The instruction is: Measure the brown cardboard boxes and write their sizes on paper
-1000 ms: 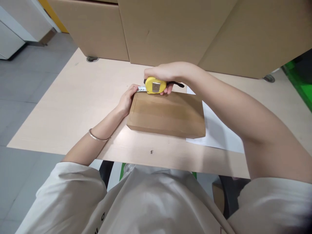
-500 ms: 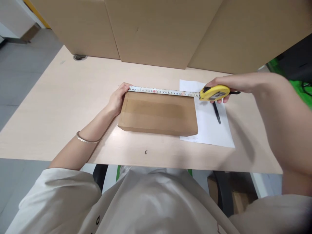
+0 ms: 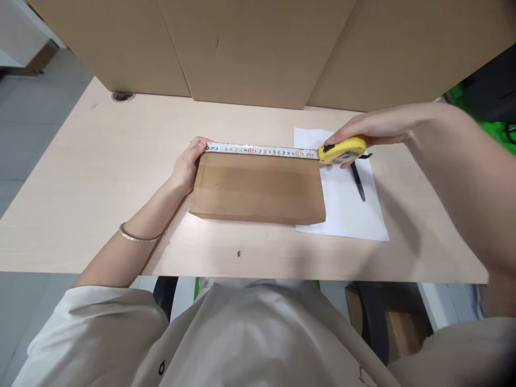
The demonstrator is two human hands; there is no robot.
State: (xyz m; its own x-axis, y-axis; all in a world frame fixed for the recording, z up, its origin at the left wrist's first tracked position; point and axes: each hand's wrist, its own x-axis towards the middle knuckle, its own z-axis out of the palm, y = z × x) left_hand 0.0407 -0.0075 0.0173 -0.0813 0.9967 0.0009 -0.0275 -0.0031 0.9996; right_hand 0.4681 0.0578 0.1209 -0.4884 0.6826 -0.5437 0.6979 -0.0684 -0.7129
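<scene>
A closed brown cardboard box [image 3: 258,191] lies on the desk, its right end over a white sheet of paper [image 3: 355,215]. Along its far top edge stretches the white blade [image 3: 262,151] of a tape measure. My left hand [image 3: 188,165] is closed at the box's far left corner, pinching the blade's end against it. My right hand [image 3: 358,128] grips the yellow tape measure case [image 3: 343,149] from above, close by the far right corner. A black pen [image 3: 358,183] rests on the paper just below that hand.
Large cardboard panels [image 3: 253,54] stand upright along the back of the pale wooden desk [image 3: 100,177]. A round cable hole [image 3: 123,97] is at the back left. The desk's front edge runs close to my body.
The tape measure case has moved left with my right hand, nearer the box's corner, and less blade is out. My left hand stays at the left corner. The view has shifted slightly.
</scene>
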